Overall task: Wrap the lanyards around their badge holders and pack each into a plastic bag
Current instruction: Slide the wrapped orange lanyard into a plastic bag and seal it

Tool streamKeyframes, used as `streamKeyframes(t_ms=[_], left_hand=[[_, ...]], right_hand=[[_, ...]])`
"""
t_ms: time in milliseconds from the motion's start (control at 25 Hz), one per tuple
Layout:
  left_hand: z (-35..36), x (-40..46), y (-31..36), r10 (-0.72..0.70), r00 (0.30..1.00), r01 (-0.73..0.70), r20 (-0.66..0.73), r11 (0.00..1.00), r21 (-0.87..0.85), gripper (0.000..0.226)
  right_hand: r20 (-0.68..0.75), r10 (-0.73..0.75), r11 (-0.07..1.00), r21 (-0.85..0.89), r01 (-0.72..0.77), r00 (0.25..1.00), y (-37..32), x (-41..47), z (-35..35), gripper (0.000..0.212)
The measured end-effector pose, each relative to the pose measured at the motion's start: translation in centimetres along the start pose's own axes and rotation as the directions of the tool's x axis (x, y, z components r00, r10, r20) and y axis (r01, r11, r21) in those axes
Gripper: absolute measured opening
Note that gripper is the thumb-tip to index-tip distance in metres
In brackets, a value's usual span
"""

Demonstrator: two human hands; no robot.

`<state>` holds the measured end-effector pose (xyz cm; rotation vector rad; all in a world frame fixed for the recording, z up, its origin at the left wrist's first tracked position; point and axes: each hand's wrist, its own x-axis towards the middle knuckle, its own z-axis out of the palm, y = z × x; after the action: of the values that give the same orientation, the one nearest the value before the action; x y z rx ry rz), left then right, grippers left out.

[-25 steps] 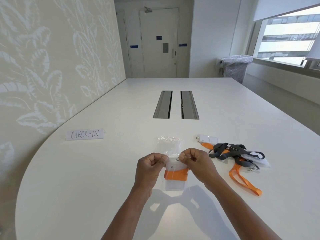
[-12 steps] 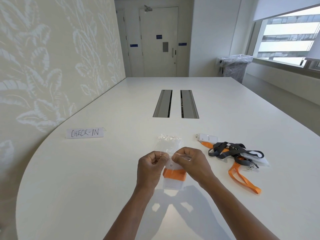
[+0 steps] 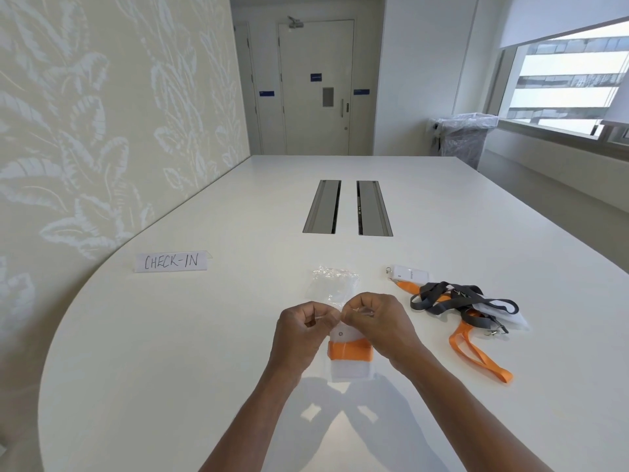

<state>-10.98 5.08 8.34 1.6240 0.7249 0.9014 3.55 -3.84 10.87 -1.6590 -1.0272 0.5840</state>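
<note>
Both hands raised just above white table (image 3: 204, 352), knuckles nearly touching at centre. Left hand (image 3: 303, 330) curled, thumb and forefinger pinching top edge of clear plastic bag (image 3: 350, 371). Right hand (image 3: 372, 321) curled likewise, pinching same top edge from the 3 o'clock side. Bag hanging down from the pinch toward 6 o'clock, lower end close to or on the tabletop; contact not clear. Inside bag: white badge holder (image 3: 350, 369) with orange lanyard (image 3: 349, 350) wound across its middle as a broad band; small round hole near holder's top, just under the fingers. At 12 o'clock from hands, crumpled heap of spare clear bags (image 3: 335, 282) flat on table, partly hidden by knuckles. At 2 to 3 o'clock from hands, loose pile: second white badge holder (image 3: 410, 274) with metal clip at far end, grey lanyard (image 3: 452, 296) tangled over another orange lanyard (image 3: 476, 356), whose loop trails toward 5 o'clock; a further clear holder (image 3: 503, 316) beneath the grey strap. At 10 o'clock, folded paper sign (image 3: 171, 261) hand-lettered "CHECK-IN", well apart from hands. Twin cable hatches (image 3: 347, 207) sunk in table at 12 o'clock, farther out. Closed door (image 3: 316, 86) beyond table's far end; plastic-covered bin (image 3: 464, 137) at 1 o'clock by window.
</note>
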Motion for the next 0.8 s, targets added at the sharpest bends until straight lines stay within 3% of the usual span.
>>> streamKeyframes(t_ms=[160,360,600,800], left_hand=[[0.0,0.2,0.0,0.027,0.997,-0.021,-0.072,0.996,0.084,0.010],[-0.4,0.7,-0.3,0.003,0.984,0.005,-0.177,0.999,0.041,0.009],[-0.5,1.0,-0.7,-0.049,0.984,0.046,-0.173,0.999,-0.022,0.008],[-0.6,1.1,-0.5,-0.104,0.994,0.103,-0.021,0.994,-0.041,0.012]], right_hand=[[0.017,-0.021,0.998,0.066,0.019,1.000,0.0,-0.2,0.6,0.011],[0.043,0.025,0.951,0.307,-0.037,0.999,0.4,0.0,0.0,0.003],[-0.027,0.055,0.980,0.193,-0.048,0.998,0.6,0.6,-0.2,0.017],[-0.118,0.075,0.989,0.135,-0.059,0.990,1.2,0.8,-0.4,0.018]])
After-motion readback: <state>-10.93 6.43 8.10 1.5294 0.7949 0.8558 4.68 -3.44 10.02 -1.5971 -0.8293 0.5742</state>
